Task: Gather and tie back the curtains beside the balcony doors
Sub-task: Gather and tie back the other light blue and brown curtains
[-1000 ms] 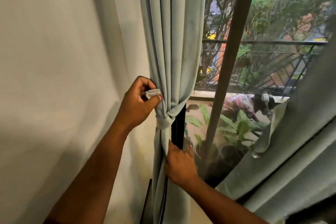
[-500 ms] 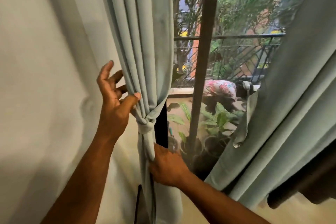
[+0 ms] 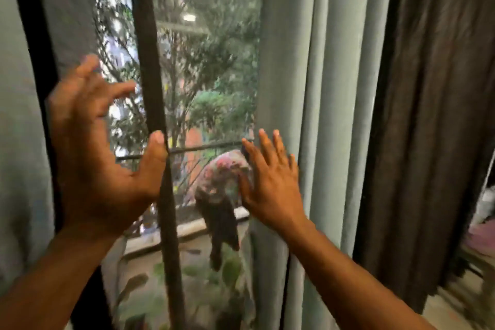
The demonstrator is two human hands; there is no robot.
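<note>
Both hands are open and hold nothing. The right hand lies flat on the inner edge of the right curtain; the left hand hovers before the door frame. To gather well, collect the folds evenly toward the wall before tying.
</note>
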